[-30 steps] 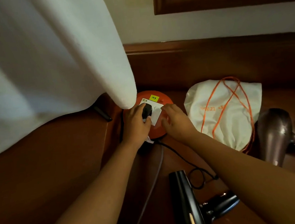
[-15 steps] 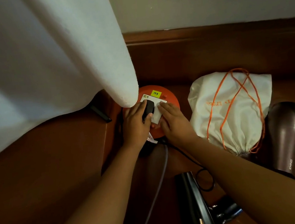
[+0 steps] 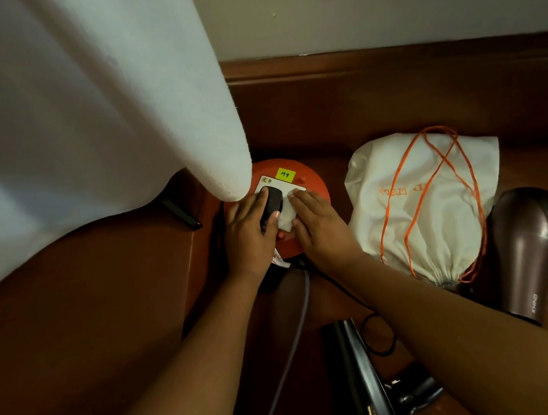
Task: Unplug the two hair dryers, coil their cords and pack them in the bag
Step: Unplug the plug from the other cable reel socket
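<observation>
Dark reddish-brown wood fills most of the view: a low bench (image 3: 361, 286) running along a pale wall, with a raised wooden ledge behind it. At the upper left a large white cloth (image 3: 81, 110) hangs down and covers that whole corner. Just below the cloth's lowest fold sits a round orange socket reel (image 3: 311, 182) with a white socket plate (image 3: 287, 211) and a small yellow sticker (image 3: 285, 174) on top. A black plug (image 3: 270, 202) is seated in the plate. The left hand (image 3: 247, 238) holds this plug, its grip closed around it with the fingers over the top and the thumb along the side. The right hand (image 3: 320, 227) lies just beside it, its grip open, with straight fingers pressing flat on the white plate. To the right of the reel lies a white drawstring bag (image 3: 438, 208) with an orange cord (image 3: 413, 204) looped across it, its gathered mouth facing the viewer. Just right of the bag lies a brownish-purple hair dryer (image 3: 526, 252), touching the bag's edge. At the bottom centre a black hair dryer (image 3: 359, 376) lies on the bench beneath the right forearm. A grey cable (image 3: 295, 335) runs from the reel down toward the viewer, and a thin black cable (image 3: 378, 336) loops beside the black dryer.
</observation>
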The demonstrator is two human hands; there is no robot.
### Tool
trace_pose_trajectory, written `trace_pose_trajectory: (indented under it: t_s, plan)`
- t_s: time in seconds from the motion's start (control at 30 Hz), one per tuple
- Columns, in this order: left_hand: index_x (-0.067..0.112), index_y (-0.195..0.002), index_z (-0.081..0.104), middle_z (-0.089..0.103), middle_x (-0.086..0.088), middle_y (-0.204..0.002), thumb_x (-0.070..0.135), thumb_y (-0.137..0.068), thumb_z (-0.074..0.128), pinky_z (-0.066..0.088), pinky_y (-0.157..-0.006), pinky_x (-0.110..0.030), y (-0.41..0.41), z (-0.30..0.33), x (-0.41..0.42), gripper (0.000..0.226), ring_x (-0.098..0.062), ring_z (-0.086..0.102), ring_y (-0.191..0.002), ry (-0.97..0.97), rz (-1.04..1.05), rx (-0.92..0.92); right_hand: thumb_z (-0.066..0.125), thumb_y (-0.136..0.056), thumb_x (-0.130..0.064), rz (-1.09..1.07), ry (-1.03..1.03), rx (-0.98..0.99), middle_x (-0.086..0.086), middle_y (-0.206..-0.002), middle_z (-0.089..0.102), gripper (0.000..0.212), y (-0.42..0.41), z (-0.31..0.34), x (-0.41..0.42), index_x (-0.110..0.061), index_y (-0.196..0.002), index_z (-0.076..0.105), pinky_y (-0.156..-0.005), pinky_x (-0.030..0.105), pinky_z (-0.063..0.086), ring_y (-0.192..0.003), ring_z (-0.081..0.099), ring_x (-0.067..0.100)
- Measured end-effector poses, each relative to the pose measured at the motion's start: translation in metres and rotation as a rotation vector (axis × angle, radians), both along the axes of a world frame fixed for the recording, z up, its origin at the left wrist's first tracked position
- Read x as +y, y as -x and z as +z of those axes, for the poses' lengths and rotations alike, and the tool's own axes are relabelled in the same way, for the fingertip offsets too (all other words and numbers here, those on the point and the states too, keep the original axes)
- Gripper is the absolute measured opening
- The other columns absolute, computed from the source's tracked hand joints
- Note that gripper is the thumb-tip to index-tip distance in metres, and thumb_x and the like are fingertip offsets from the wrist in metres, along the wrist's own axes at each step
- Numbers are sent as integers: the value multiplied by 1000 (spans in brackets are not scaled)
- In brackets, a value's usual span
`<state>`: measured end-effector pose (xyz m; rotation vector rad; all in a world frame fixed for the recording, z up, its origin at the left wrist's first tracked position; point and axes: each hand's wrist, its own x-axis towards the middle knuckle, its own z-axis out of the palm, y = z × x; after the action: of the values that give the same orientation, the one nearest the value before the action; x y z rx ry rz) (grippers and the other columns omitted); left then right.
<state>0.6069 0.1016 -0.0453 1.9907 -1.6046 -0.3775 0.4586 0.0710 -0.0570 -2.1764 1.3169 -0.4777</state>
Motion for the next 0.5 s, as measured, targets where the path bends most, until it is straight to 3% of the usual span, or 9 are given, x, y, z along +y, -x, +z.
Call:
trace_pose_trajectory:
  t_s: [0.17,0.5]
  plan:
    - [12,-134,56,59,-9,-134,24,-91,64,39,-101,-36,8,-4,10,46,-30,47,-126,15,21,13,32,-95,-29,39,43,0,16,-144,45,53,10,-2,2,-2,-138,45,-116,34,19,-138,36,29]
    - [10,-128,61,63,-7,-128,39,-90,51,42,-96,-33,21,-19,18,49,-29,53,-116,111,62,-45,33,-96,-26,60,104,2,15,-143,46,50,20,-8,8,-3,-138,45,-116,32,17,-137,36,28]
